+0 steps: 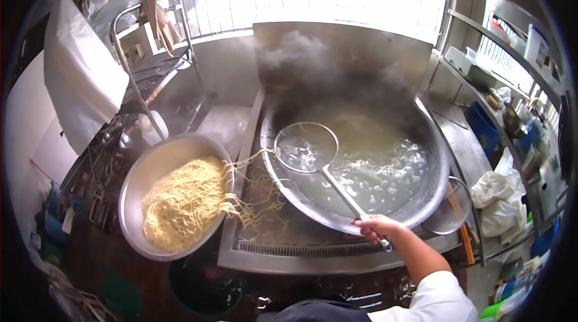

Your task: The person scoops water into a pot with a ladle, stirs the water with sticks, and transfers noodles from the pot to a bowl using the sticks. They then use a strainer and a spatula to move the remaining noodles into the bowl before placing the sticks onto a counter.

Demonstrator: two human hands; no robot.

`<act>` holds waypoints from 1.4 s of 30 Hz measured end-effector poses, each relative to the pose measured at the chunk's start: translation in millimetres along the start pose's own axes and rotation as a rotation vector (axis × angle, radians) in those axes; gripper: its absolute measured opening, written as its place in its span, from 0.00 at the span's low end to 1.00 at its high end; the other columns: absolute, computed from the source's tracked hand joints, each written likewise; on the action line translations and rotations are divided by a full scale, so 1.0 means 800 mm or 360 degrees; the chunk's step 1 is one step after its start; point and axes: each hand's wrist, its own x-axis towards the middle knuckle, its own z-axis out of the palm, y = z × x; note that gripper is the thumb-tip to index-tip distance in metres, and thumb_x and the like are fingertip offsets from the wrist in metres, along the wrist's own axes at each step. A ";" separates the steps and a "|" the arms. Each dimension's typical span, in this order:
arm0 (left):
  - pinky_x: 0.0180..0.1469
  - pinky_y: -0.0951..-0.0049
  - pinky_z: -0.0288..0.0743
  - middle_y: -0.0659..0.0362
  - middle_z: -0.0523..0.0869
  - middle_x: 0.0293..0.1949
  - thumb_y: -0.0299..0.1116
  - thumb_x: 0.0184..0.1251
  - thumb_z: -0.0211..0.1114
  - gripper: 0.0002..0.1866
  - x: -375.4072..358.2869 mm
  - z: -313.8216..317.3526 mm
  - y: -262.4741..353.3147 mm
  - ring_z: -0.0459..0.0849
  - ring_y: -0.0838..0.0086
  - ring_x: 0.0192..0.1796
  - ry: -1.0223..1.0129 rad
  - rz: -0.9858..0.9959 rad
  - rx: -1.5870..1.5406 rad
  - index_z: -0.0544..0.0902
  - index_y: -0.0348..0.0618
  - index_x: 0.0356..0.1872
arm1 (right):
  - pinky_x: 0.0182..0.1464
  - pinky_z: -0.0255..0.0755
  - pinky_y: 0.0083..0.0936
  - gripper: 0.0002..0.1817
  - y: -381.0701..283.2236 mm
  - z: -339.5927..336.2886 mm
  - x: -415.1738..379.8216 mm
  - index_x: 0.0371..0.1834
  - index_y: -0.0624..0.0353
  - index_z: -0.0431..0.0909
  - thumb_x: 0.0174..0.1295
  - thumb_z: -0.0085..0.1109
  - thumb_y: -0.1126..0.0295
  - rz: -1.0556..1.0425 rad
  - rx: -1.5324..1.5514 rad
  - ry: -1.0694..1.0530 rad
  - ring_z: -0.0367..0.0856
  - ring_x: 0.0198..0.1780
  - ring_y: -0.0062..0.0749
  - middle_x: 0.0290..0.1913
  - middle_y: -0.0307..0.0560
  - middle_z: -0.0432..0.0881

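Observation:
My right hand (pixel 374 227) is closed round the metal handle of a round wire strainer (pixel 308 147), whose hoop hangs over the left part of a large wok (pixel 442 183) of bubbling, steaming water. My left hand does not show. To the left, a wide metal bowl (pixel 133 192) holds a heap of yellow noodles (pixel 180 204). Some strands trail over the bowl's right rim onto the steel stove top, and a few reach the strainer's left edge.
A second strainer (pixel 448 216) and wooden sticks lie right of the wok. White plastic bags (pixel 498 195) sit farther right, below shelves. At the left are a metal-framed cart (pixel 150 75) and a hanging white sheet (pixel 81 75). A green basin (pixel 205 289) is below.

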 end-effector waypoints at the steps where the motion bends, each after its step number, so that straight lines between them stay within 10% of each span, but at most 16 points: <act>1: 0.16 0.75 0.66 0.59 0.81 0.25 0.41 0.65 0.62 0.11 0.011 -0.007 0.007 0.77 0.76 0.19 0.0004 0.0052 -0.0010 0.79 0.46 0.38 | 0.17 0.58 0.17 0.13 0.006 0.019 -0.011 0.50 0.53 0.73 0.66 0.58 0.64 -0.0039 0.0042 -0.0054 0.60 0.16 0.13 0.20 0.28 0.63; 10: 0.20 0.73 0.69 0.61 0.83 0.28 0.43 0.66 0.60 0.12 0.047 -0.011 0.003 0.79 0.75 0.22 -0.0038 0.0266 -0.0245 0.80 0.48 0.41 | 0.23 0.67 0.20 0.20 0.028 0.214 -0.050 0.56 0.58 0.70 0.64 0.59 0.62 -0.0525 -0.0800 0.0188 0.71 0.21 0.19 0.24 0.35 0.72; 12: 0.24 0.70 0.72 0.60 0.84 0.30 0.44 0.65 0.61 0.13 0.050 -0.006 -0.022 0.80 0.73 0.24 -0.0113 0.0134 -0.0306 0.79 0.47 0.42 | 0.43 0.74 0.32 0.19 0.067 0.222 -0.014 0.52 0.61 0.72 0.63 0.59 0.63 -0.1046 -0.1062 0.0260 0.81 0.38 0.36 0.32 0.46 0.82; 15: 0.29 0.65 0.74 0.58 0.84 0.33 0.46 0.65 0.60 0.16 0.047 -0.004 -0.057 0.81 0.70 0.26 -0.0118 -0.0022 -0.0240 0.78 0.45 0.45 | 0.45 0.74 0.40 0.20 0.063 0.291 -0.056 0.56 0.53 0.70 0.62 0.57 0.60 -0.0925 -0.1741 0.0445 0.80 0.43 0.55 0.37 0.59 0.81; 19: 0.35 0.61 0.82 0.56 0.87 0.37 0.44 0.65 0.62 0.17 0.058 -0.010 -0.115 0.86 0.66 0.34 -0.0057 -0.0236 -0.0288 0.80 0.40 0.43 | 0.42 0.74 0.46 0.23 0.127 0.314 -0.031 0.59 0.51 0.66 0.62 0.57 0.61 -0.1302 -0.1922 0.0492 0.81 0.42 0.57 0.37 0.57 0.82; 26: 0.34 0.62 0.82 0.54 0.86 0.38 0.44 0.64 0.61 0.17 0.054 -0.034 -0.100 0.86 0.65 0.34 0.0018 -0.0209 -0.0314 0.80 0.40 0.44 | 0.45 0.73 0.46 0.21 0.175 0.313 -0.006 0.57 0.51 0.69 0.63 0.57 0.59 -0.0923 -0.1934 0.0384 0.80 0.44 0.57 0.39 0.58 0.82; 31: 0.23 0.70 0.75 0.58 0.85 0.29 0.44 0.64 0.61 0.16 0.039 -0.034 -0.002 0.81 0.73 0.23 -0.0068 0.0057 0.0166 0.82 0.41 0.38 | 0.42 0.74 0.44 0.20 0.137 0.279 -0.017 0.56 0.47 0.71 0.62 0.58 0.59 -0.1059 -0.1722 0.0695 0.81 0.41 0.56 0.37 0.56 0.83; 36: 0.21 0.78 0.68 0.62 0.81 0.21 0.42 0.64 0.63 0.14 -0.083 0.015 0.217 0.75 0.80 0.19 -0.0537 0.1021 0.0101 0.84 0.41 0.32 | 0.38 0.75 0.33 0.20 0.104 0.178 -0.045 0.56 0.47 0.73 0.60 0.62 0.63 -0.1357 -0.1376 0.1299 0.83 0.33 0.44 0.34 0.51 0.83; 42: 0.23 0.81 0.72 0.60 0.81 0.26 0.29 0.64 0.63 0.28 -0.090 0.091 0.488 0.75 0.82 0.20 -0.0494 0.1694 -0.0529 0.66 0.34 0.64 | 0.51 0.71 0.23 0.18 0.067 -0.002 -0.098 0.54 0.71 0.72 0.62 0.57 0.74 -0.1437 -0.1027 0.1645 0.79 0.45 0.26 0.44 0.48 0.82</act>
